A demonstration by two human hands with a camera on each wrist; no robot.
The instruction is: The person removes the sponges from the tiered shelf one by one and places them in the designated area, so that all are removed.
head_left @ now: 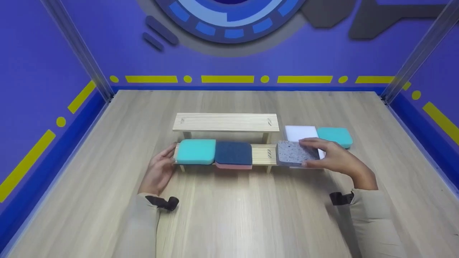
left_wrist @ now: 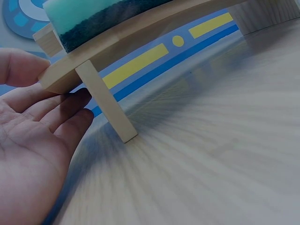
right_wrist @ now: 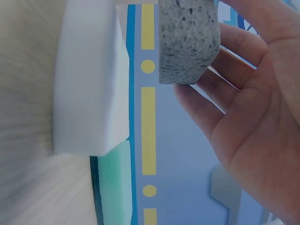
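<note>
One speckled grey porous block (head_left: 294,153) (likely light, firm; best gripped by its sides) is pinched by the right hand (head_left: 337,158) just off the right edge of the pale wooden bench (head_left: 262,156), whose left edge is clamped by the left hand (head_left: 159,171).

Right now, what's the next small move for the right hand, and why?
Probably ease the grey sponge left and lower it onto the bare stretch of the front bench, beside the dark blue sponge. In the head view, the right hand holds it just right of that stretch, and the left hand grips the bench's left end, which should help steady it.
</note>
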